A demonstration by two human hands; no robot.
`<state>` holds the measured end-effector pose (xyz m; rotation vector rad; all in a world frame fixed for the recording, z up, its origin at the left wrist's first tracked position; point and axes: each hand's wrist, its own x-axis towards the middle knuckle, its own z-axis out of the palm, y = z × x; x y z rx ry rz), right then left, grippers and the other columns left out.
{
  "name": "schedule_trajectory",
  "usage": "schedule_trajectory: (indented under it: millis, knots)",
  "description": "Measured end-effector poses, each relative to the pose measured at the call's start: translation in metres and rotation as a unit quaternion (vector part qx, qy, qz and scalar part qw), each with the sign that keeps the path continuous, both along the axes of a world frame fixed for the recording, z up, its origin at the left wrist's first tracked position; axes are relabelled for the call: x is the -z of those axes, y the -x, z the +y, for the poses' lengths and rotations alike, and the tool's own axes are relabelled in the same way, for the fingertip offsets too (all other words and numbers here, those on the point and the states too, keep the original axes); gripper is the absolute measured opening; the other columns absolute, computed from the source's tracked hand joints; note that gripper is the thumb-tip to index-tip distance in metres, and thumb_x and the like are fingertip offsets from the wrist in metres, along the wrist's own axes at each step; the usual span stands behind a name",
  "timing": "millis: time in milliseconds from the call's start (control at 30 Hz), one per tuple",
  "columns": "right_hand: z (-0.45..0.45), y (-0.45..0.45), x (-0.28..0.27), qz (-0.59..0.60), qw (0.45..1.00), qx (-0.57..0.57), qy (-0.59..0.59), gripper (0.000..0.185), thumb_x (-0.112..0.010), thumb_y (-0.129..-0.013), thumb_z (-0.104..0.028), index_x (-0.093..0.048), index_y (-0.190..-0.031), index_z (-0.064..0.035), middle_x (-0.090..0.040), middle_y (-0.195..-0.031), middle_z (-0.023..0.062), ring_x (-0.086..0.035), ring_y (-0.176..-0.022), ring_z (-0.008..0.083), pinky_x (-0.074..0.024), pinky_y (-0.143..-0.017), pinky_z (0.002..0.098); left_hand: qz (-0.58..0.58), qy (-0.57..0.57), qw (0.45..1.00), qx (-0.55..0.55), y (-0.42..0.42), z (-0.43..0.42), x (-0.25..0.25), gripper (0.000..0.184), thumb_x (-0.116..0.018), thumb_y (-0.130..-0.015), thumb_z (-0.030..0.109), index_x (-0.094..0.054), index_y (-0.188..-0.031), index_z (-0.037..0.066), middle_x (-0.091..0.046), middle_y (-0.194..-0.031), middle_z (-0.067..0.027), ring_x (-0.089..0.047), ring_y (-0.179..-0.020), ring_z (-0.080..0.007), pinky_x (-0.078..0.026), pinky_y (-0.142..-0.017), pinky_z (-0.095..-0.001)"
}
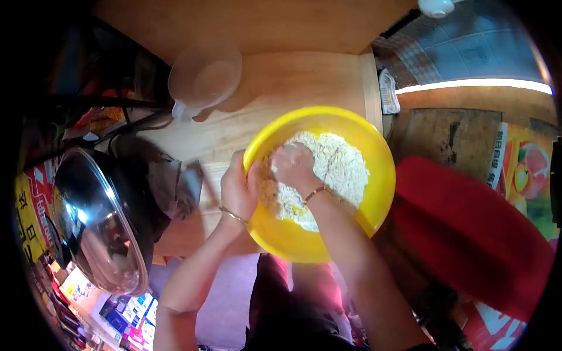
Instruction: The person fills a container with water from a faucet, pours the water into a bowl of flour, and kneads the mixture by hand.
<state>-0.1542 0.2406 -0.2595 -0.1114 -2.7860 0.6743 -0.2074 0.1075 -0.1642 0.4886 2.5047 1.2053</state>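
A large yellow bowl (380, 175) sits at the table's front edge, holding crumbly pale flour (342, 164) that looks partly clumped. My left hand (239, 186), with a bangle at its wrist, grips the bowl's left rim, thumb on the inner side and fingers outside. Down in the bowl, my right hand (294, 166) is closed, its curled fingers pressed into the flour at the left part of the heap. Flour coats its knuckles, and its fingertips are hidden. A beaded bracelet (314, 194) is on the right wrist.
On the wooden table (281, 76) stands a translucent measuring jug (205, 79), back left. A dark pot with a shiny glass lid (102, 216) and a crumpled bag (178, 187) are at the left. Right of the bowl is a red surface (468, 228); a printed carton (524, 175) lies beyond.
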Motion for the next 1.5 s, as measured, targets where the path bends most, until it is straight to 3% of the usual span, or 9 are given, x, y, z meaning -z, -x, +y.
schedule_trajectory:
  millis: [167,300,467,600,700,767,833,1167,1500]
  knots:
    - [-0.023,-0.006,-0.048,-0.036,0.972,0.194,0.126,0.015,-0.064,-0.067,-0.021,-0.063,-0.066,-0.0066,-0.061,-0.08,0.0117,-0.06,-0.075,0.0237,-0.0478,-0.065,0.0352,-0.04,-0.024,0.989,-0.142,-0.056,-0.018,0.01,0.023,-0.054,-0.087,0.015,-0.048,-0.103,-0.001,-0.057,-0.085,-0.0244,-0.058,-0.078,-0.0382,-0.044,-0.066,-0.0408]
    - [-0.03,-0.068,-0.078,-0.004,0.997,-0.009,0.081,0.017,-0.064,-0.073,-0.023,-0.064,-0.075,-0.0056,-0.058,-0.091,0.0177,-0.055,-0.087,0.0355,-0.0438,-0.083,0.0457,-0.068,-0.079,0.973,-0.207,-0.085,-0.049,0.001,0.029,-0.055,-0.085,0.014,-0.047,-0.108,-0.003,-0.056,-0.089,-0.0244,-0.058,-0.083,-0.0362,-0.045,-0.072,-0.0388]
    - [0.029,-0.062,-0.058,-0.111,0.98,0.144,-0.076,0.036,-0.063,-0.077,-0.032,-0.062,-0.103,-0.0075,-0.05,-0.112,0.0131,-0.043,-0.109,0.0308,-0.0309,-0.095,0.0504,0.03,0.075,0.997,0.001,-0.003,-0.027,0.002,0.035,-0.059,-0.082,0.014,-0.047,-0.114,0.007,-0.059,-0.093,-0.0233,-0.058,-0.085,-0.0378,-0.047,-0.071,-0.0432]
    - [0.0,-0.014,-0.065,-0.139,0.981,0.12,-0.065,0.046,-0.059,-0.076,-0.037,-0.06,-0.107,-0.0033,-0.051,-0.118,0.015,-0.041,-0.115,0.0313,-0.0304,-0.095,0.0523,-0.013,0.083,0.996,-0.022,-0.008,-0.02,0.002,0.033,-0.059,-0.083,0.015,-0.048,-0.113,0.01,-0.061,-0.088,-0.022,-0.059,-0.081,-0.0391,-0.046,-0.067,-0.0473]
    - [-0.026,-0.021,-0.061,-0.276,0.949,-0.065,-0.139,0.038,-0.057,-0.074,-0.033,-0.063,-0.1,-0.0054,-0.057,-0.105,0.0127,-0.045,-0.108,0.0292,-0.0335,-0.09,0.0514,0.025,0.074,0.996,-0.035,-0.009,-0.02,-0.006,0.032,-0.057,-0.084,0.018,-0.048,-0.113,0.01,-0.062,-0.081,-0.0221,-0.059,-0.078,-0.0403,-0.046,-0.067,-0.0484]
    - [-0.04,-0.063,-0.049,-0.158,0.955,-0.136,-0.21,0.029,-0.056,-0.074,-0.031,-0.066,-0.091,-0.0103,-0.059,-0.097,0.0062,-0.049,-0.101,0.0266,-0.0358,-0.087,0.0502,-0.024,0.116,0.992,-0.05,-0.006,-0.02,0.0,0.032,-0.057,-0.084,0.021,-0.049,-0.114,0.011,-0.062,-0.085,-0.0222,-0.059,-0.081,-0.0405,-0.046,-0.068,-0.0484]
    - [-0.024,-0.088,-0.067,-0.116,0.974,-0.193,-0.03,0.026,-0.058,-0.073,-0.032,-0.067,-0.091,-0.0148,-0.059,-0.099,0.0035,-0.049,-0.102,0.0257,-0.0353,-0.09,0.0501,-0.014,0.084,0.995,-0.051,-0.007,-0.026,0.011,0.034,-0.056,-0.085,0.024,-0.05,-0.116,0.013,-0.062,-0.088,-0.0215,-0.058,-0.082,-0.0407,-0.047,-0.069,-0.0479]
    - [-0.023,-0.042,-0.057,-0.329,0.932,-0.115,-0.099,0.026,-0.052,-0.076,-0.033,-0.068,-0.089,-0.0169,-0.059,-0.105,0.0023,-0.048,-0.107,0.0196,-0.0334,-0.093,0.0481,-0.025,0.029,0.999,-0.017,-0.009,-0.02,-0.005,0.03,-0.056,-0.084,0.009,-0.049,-0.112,0.005,-0.06,-0.086,-0.0235,-0.058,-0.08,-0.0412,-0.047,-0.065,-0.0449]
    - [-0.019,-0.025,-0.032,-0.18,0.977,-0.105,-0.05,0.012,-0.054,-0.067,-0.02,-0.066,-0.068,-0.0177,-0.063,-0.081,-0.001,-0.058,-0.086,0.0166,-0.0408,-0.079,0.043,-0.015,0.01,1.0,-0.015,-0.013,-0.025,-0.008,0.031,-0.055,-0.085,0.008,-0.047,-0.114,0.001,-0.058,-0.092,-0.0256,-0.058,-0.083,-0.0402,-0.046,-0.068,-0.0429]
